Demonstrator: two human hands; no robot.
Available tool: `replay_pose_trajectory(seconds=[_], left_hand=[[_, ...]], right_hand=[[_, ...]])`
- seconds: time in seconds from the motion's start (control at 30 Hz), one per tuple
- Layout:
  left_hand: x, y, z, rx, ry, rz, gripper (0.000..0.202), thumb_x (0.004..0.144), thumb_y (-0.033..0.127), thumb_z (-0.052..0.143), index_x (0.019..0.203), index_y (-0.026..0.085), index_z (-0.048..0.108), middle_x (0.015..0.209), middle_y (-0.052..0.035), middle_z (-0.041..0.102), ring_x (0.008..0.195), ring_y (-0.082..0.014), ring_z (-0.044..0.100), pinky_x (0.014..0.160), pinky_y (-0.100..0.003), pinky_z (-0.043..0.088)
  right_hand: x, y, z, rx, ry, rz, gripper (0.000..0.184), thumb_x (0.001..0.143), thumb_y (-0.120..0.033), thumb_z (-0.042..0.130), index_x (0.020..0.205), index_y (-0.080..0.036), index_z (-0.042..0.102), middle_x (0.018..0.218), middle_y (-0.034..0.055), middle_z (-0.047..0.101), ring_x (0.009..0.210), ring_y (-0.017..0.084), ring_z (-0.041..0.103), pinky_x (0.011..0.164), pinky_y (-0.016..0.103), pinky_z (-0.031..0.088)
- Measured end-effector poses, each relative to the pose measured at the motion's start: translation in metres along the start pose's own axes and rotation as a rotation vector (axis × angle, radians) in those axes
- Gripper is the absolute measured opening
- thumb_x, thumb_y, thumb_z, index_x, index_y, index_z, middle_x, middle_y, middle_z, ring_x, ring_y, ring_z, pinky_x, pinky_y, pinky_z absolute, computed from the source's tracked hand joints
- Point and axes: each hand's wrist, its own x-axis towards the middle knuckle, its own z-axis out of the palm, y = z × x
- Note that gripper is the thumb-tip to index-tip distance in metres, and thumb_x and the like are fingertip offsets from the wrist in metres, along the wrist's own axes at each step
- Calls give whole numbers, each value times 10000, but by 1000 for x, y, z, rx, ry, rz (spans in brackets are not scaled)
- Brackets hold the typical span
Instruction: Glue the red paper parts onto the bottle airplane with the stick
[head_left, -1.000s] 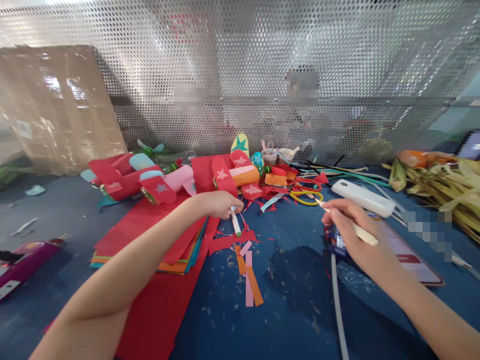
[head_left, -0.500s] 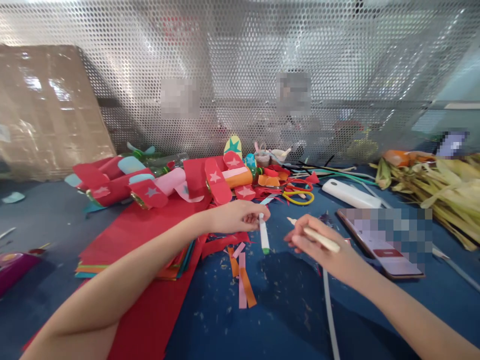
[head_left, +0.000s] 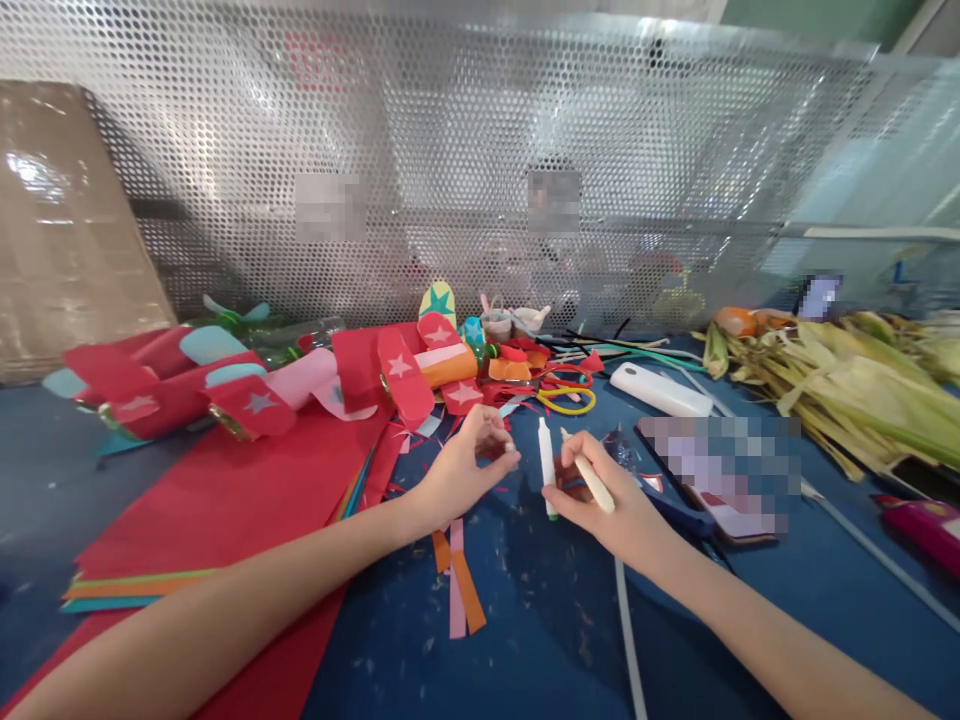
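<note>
Over the blue table top, my two hands meet in the middle. My right hand is closed round two things: a white marker held upright with its green end down, and a cream stick slanting up to the left. A little to the left, my left hand is closed, its fingertips pinched on a small pale piece that I cannot make out. That hand is just apart from the marker.
Red paper sheets lie on the left, with red star-marked paper crafts behind them. Pink and orange strips, yellow-handled scissors, a white device, a phone and corn husks surround the hands. A perforated metal screen closes the back.
The marker has passed from my left hand to my right, which still holds the cream stick. Both hands have come together at the middle, and the view has shifted right.
</note>
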Motion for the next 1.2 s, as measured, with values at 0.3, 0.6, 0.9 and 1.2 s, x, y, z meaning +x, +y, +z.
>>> replay_pose_trajectory(seconds=[0.3, 0.6, 0.9, 1.2], left_hand=[[2, -17, 1, -37, -50, -117, 198, 799, 295, 597, 934, 222, 472, 782, 28, 576, 724, -128, 613, 704, -276, 503], [12, -23, -4, -167, 12, -138, 206, 758, 191, 656, 913, 196, 520, 811, 17, 618, 779, -128, 631, 826, -309, 496], [12, -25, -6, -345, 49, -208, 231, 743, 157, 679, 933, 184, 550, 828, 11, 660, 824, -125, 643, 873, -306, 479], [12, -23, -6, -454, 32, -255, 260, 732, 125, 687, 949, 184, 555, 825, 12, 670, 817, -117, 646, 860, -291, 486]], right_hand=[[38, -6, -39, -715, 266, 6, 302, 676, -173, 597, 812, -255, 340, 740, -19, 546, 680, 197, 587, 622, 300, 411], [91, 0, -73, -736, 374, 158, 315, 637, -138, 660, 714, -255, 378, 623, 12, 563, 693, 251, 603, 619, 317, 390], [38, -19, -19, 70, 158, -55, 158, 842, -413, 430, 844, -255, 442, 522, -78, 446, 578, 159, 537, 731, 349, 506], [31, 2, -5, 74, 86, -77, 190, 789, -336, 571, 735, -246, 412, 538, -86, 445, 570, 131, 515, 690, 336, 496]])
